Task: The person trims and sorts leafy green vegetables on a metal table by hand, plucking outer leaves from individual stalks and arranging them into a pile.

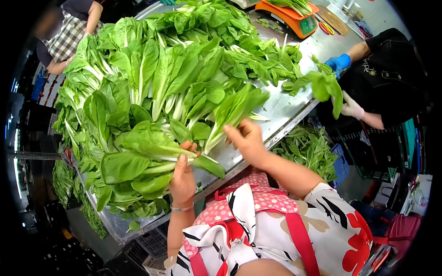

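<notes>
My left hand (182, 180), with a bracelet at the wrist, is closed around the pale stems of a bunch of leafy greens (142, 158). Its broad leaves point left over the pile. My right hand (250, 143) is beside another head of leafy greens (235, 112), at the near edge of the pile. The thumb and fingers of that hand are bent and apart, and I see nothing held in them. A large heap of the same greens (152, 69) covers much of the metal table (281, 108).
Across the right corner a co-worker's blue-gloved hand (339, 64) and white-gloved hand (352, 106) handle greens. Another person in a checked apron (71, 39) stands at upper left. An orange scale (294, 18) and scissors (326, 28) sit at the back. More greens (308, 152) lie below the table's edge.
</notes>
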`<state>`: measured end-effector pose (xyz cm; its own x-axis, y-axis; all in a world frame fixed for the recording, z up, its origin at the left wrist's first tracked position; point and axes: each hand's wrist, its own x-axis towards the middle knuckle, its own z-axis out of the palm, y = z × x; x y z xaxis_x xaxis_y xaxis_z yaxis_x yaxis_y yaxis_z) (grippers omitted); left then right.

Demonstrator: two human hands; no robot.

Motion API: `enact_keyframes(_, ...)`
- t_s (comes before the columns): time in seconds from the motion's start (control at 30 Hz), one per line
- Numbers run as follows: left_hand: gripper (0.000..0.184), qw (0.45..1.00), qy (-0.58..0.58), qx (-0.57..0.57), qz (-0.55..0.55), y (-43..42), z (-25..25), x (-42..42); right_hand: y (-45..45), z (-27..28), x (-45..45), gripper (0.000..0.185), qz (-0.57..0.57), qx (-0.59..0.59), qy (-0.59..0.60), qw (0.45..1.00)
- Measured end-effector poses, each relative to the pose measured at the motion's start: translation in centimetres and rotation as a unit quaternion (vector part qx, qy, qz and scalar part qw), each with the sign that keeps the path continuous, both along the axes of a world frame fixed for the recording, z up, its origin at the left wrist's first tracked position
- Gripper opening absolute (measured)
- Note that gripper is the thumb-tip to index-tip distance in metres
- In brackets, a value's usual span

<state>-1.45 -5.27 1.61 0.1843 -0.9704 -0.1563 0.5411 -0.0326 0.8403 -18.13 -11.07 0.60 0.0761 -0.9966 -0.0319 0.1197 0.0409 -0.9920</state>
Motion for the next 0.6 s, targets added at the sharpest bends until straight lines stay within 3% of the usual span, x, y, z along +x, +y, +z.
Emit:
enact_keyframes(0.1, 0.033, 1.0, 0.022, 0.019, -0.008, 0.3, 0.1, -0.4, -2.6, 3.7, -4.6, 0.021, 0.062, -0.084, 0.189, 0.976)
enact_keyframes(0.2, 0.035, 0.999, 0.023, 0.02, -0.01, -1.1, 0.3, -1.9, -6.9, 2.0, -8.7, 0.03, 0.112, -0.038, 0.269, 0.956)
enact_keyframes(0.27, 0.034, 1.0, 0.0, -0.012, 0.008, -2.1, 1.0, -3.2, -10.1, -0.2, -11.2, 0.035, 0.113, -0.004, 0.416, 0.902)
enact_keyframes(0.33, 0.033, 1.0, -0.008, -0.01, 0.002, -3.0, 0.4, -4.0, -9.7, -2.1, -13.1, 0.038, -0.004, -0.095, 0.57, 0.816)
enact_keyframes(0.4, 0.033, 1.0, -0.016, 0.01, 0.005, -3.3, 0.0, -4.8, -8.6, -1.6, -13.9, 0.034, 0.025, -0.011, 0.483, 0.875)
enact_keyframes(0.43, 0.032, 1.0, -0.019, 0.007, 0.001, -3.7, 0.1, -5.2, -7.8, -1.8, -14.1, 0.034, 0.028, -0.004, 0.479, 0.877)
enact_keyframes(0.5, 0.031, 1.0, -0.018, 0.016, 0.005, -4.4, 0.2, -6.4, -7.1, -2.2, -14.6, 0.031, -0.014, -0.123, 0.596, 0.794)
enact_keyframes(0.6, 0.031, 0.999, -0.046, 0.022, 0.007, -4.9, 0.2, -8.0, -7.3, -5.5, -15.9, 0.03, -0.027, -0.128, 0.619, 0.774)
